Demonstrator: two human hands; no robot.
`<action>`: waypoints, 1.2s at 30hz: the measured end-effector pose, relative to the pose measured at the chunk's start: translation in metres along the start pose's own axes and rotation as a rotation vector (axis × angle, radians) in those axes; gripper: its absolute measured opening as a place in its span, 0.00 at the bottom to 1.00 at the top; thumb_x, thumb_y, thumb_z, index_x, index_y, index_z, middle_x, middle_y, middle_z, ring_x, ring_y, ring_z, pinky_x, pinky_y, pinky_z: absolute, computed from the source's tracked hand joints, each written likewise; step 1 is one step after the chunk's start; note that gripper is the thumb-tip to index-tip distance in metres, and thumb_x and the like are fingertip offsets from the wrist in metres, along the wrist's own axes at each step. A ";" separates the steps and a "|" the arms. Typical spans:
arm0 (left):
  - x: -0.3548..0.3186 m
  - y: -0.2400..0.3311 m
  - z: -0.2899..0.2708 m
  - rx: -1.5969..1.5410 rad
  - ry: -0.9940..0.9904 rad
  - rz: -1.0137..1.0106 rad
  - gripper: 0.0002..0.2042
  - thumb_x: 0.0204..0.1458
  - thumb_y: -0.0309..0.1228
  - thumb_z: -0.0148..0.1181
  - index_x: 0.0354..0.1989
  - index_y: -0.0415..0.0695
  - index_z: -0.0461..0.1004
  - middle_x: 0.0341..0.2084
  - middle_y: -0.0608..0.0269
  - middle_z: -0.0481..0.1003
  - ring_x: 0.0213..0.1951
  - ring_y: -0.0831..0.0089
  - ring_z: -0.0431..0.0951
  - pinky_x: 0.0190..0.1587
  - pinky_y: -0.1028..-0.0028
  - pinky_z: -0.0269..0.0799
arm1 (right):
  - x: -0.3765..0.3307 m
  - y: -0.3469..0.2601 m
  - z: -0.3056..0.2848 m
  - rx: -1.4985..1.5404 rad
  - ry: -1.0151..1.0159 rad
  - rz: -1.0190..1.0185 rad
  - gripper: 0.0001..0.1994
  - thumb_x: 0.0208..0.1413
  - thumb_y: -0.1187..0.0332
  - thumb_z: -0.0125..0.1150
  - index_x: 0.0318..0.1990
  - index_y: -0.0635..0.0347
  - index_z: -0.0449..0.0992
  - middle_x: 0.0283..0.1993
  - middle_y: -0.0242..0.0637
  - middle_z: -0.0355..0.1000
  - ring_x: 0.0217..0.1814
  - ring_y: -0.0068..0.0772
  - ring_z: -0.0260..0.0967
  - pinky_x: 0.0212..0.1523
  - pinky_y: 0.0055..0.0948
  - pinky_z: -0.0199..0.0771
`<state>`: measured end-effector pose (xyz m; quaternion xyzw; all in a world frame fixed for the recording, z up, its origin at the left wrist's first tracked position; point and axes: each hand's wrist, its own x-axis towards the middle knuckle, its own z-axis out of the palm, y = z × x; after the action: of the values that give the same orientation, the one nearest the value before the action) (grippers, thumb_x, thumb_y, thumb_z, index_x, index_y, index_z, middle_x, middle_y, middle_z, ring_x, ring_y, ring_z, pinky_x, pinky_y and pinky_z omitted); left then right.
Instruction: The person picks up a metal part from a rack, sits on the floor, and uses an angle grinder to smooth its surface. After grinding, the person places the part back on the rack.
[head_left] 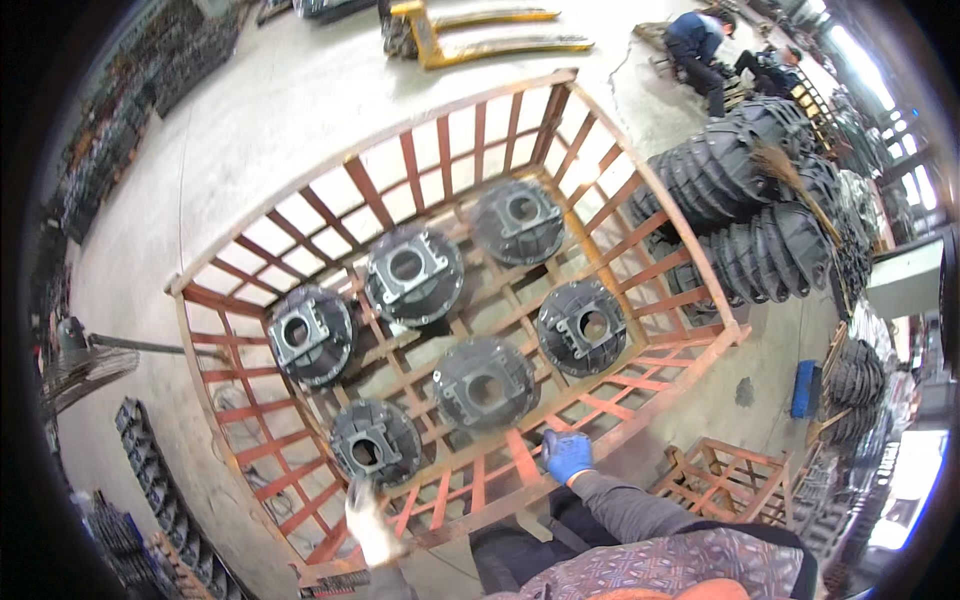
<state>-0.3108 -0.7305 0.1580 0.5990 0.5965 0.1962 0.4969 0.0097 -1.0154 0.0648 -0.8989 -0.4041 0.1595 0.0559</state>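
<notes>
My right hand (567, 455), in a blue glove, is closed on the near top rail of a rust-red metal cage (640, 425). At the cage's near left part is my left hand (370, 525) in a white glove, smeared by motion so its fingers do not show. Several dark round metal housings with square flanges and central holes sit on the cage floor. Closest to my left hand is one housing (375, 443); another housing (485, 382) lies beyond my right hand, to its left.
A yellow pallet jack (430, 40) stands past the cage. Rows of stacked dark castings (740, 250) line the right, with a broom (790, 180) on them. Two people (695, 50) work at the far right. A smaller rusty crate (725, 480) sits at lower right.
</notes>
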 end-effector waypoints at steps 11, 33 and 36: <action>-0.311 -0.144 -0.043 -0.705 0.372 -0.605 0.18 0.69 0.39 0.59 0.59 0.41 0.78 0.49 0.62 0.81 0.48 0.66 0.82 0.53 0.63 0.80 | 0.024 0.021 0.012 0.084 -0.316 -0.065 0.15 0.61 0.54 0.61 0.46 0.51 0.85 0.48 0.48 0.84 0.50 0.57 0.83 0.52 0.54 0.82; -0.733 -0.340 -0.050 -1.368 1.134 -0.669 0.28 0.69 0.52 0.58 0.68 0.44 0.72 0.60 0.52 0.78 0.57 0.55 0.82 0.61 0.54 0.79 | -0.139 -0.048 0.074 0.107 -1.098 -0.209 0.10 0.66 0.62 0.62 0.41 0.56 0.86 0.34 0.36 0.83 0.29 0.37 0.79 0.29 0.41 0.76; -0.711 -0.338 -0.069 -1.442 1.222 -0.539 0.23 0.70 0.49 0.59 0.65 0.47 0.77 0.57 0.56 0.81 0.56 0.62 0.83 0.60 0.61 0.77 | -0.132 -0.133 0.086 0.122 -1.041 -0.487 0.09 0.63 0.65 0.64 0.42 0.58 0.86 0.35 0.34 0.83 0.29 0.31 0.78 0.30 0.35 0.74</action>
<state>-0.6941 -1.4217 0.1618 -0.2085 0.6048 0.6695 0.3774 -0.1957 -1.0274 0.0462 -0.5781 -0.5637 0.5864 -0.0636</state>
